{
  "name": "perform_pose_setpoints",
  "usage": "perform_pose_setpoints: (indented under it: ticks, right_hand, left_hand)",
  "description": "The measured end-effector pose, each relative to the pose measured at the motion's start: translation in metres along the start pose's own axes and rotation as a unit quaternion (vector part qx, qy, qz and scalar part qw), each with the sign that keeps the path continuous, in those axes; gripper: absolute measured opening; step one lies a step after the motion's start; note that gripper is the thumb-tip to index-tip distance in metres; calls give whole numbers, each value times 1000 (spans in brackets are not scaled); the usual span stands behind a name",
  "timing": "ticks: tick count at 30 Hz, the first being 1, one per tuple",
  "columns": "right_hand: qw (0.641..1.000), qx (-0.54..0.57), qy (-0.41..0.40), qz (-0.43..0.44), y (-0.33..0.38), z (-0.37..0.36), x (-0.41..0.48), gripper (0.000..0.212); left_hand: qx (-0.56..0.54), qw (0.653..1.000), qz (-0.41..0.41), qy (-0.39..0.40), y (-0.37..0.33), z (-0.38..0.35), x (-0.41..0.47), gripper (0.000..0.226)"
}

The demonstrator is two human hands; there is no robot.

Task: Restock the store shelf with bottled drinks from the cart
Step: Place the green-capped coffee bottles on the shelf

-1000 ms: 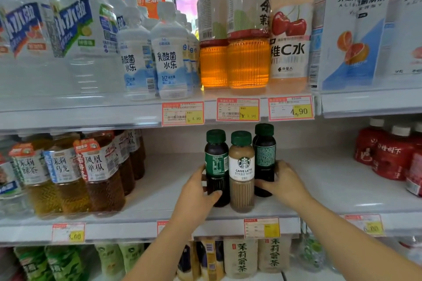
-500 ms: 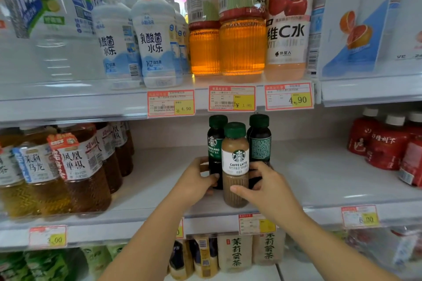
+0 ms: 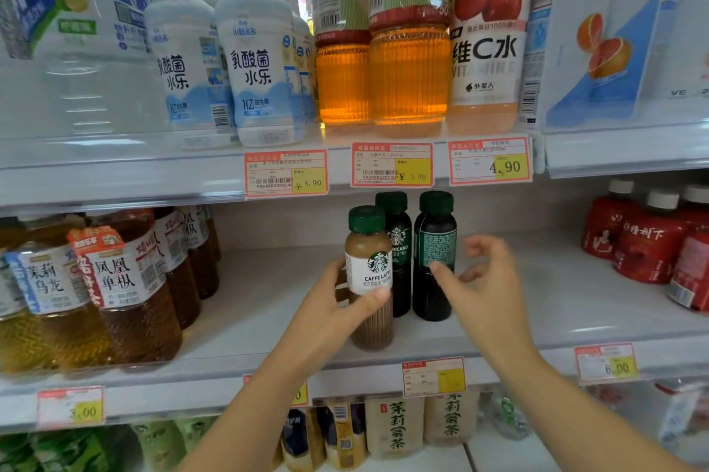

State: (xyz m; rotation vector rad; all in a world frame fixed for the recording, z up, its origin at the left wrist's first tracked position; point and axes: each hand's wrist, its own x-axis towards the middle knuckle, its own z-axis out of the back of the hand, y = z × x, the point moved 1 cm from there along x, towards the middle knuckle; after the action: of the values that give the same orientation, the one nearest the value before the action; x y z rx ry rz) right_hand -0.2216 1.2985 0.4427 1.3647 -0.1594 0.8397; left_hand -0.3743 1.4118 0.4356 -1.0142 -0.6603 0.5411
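Three small green-capped coffee bottles stand on the middle shelf [image 3: 575,322]. My left hand [image 3: 333,314] grips the light-brown caffe latte bottle [image 3: 370,264] at the front, thumb across its label. Behind it stands a dark americano bottle [image 3: 399,241], and to the right another dark bottle [image 3: 435,253]. My right hand [image 3: 479,280] hovers just right of that dark bottle, fingers loosely spread and holding nothing, its thumb tip close to the label. The cart is out of view.
Brown tea bottles [image 3: 115,287] fill the middle shelf's left, red bottles [image 3: 648,241] its right. Large water, tea and vitamin drink bottles crowd the upper shelf [image 3: 115,180]. Price tags line the shelf edges. More tea bottles [image 3: 395,425] sit on the shelf below.
My right hand has let go of the bottles and drawn back to the right. My left hand now holds the latte bottle alone, shifted left in front of the americano.
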Motion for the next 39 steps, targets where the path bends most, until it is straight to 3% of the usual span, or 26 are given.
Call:
perform_pose_setpoints:
  ticks: [1, 4, 11, 15, 17, 23, 29, 35, 39]
  right_hand:
    - [1000, -15, 8, -20, -5, 1, 9, 57]
    - [986, -23, 147, -72, -16, -10, 29, 81]
    - [952, 46, 282, -115, -24, 1, 52, 72]
    - [969, 33, 236, -62, -20, -12, 44, 61]
    - [978, 36, 199, -45, -23, -16, 41, 68]
    - [952, 70, 278, -107, -27, -4, 51, 82]
    - [975, 30, 216, -44, -33, -12, 42, 82]
    - [958, 49, 273, -70, -38, -12, 53, 75]
    - [971, -21, 238, -29, -41, -18, 44, 67]
  left_hand:
    - [22, 1000, -10, -13, 0, -3, 0, 54]
    - [26, 998, -27, -41, 3, -6, 2, 53]
    - [38, 997, -23, -68, 4, -1, 5, 55]
    - [31, 997, -21, -67, 5, -2, 5, 56]
    - [26, 997, -23, -68, 4, -2, 4, 55]
    - [4, 997, -25, -69, 5, -4, 2, 49]
    - [10, 997, -18, -71, 5, -4, 1, 53]
    - [9, 997, -13, -80, 3, -6, -1, 50]
    - [21, 996, -13, -85, 1, -3, -3, 49]
